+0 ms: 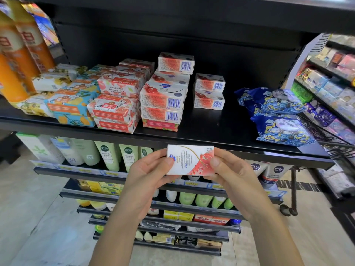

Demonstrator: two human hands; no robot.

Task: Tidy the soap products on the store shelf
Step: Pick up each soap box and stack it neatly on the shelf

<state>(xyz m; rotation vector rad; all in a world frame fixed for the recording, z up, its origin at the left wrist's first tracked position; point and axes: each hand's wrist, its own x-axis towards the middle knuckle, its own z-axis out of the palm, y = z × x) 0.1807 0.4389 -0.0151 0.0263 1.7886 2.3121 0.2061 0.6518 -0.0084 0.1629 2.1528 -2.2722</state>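
Head view: both hands, left hand (148,169) and right hand (228,169), pinch the soap box (189,160) by its ends, probably to turn it before stacking it with the matching boxes (163,96) above the grip.

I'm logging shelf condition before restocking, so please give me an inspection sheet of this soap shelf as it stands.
Surface: black shelf, bare between the soap stacks and the packets.
Job's things: held soap box, in front of the shelf edge; matching soap boxes in uneven stacks, with a two-box stack to their right; goat soap packs piled to the left.
Clutter: blue panda packets at the right end; orange bottles at the left.
Grippers: left hand and right hand each pinch one end of the held soap box.
Cables: nothing seen.
Surroundings: green tubes on the shelf below; neighbouring rack at the right.
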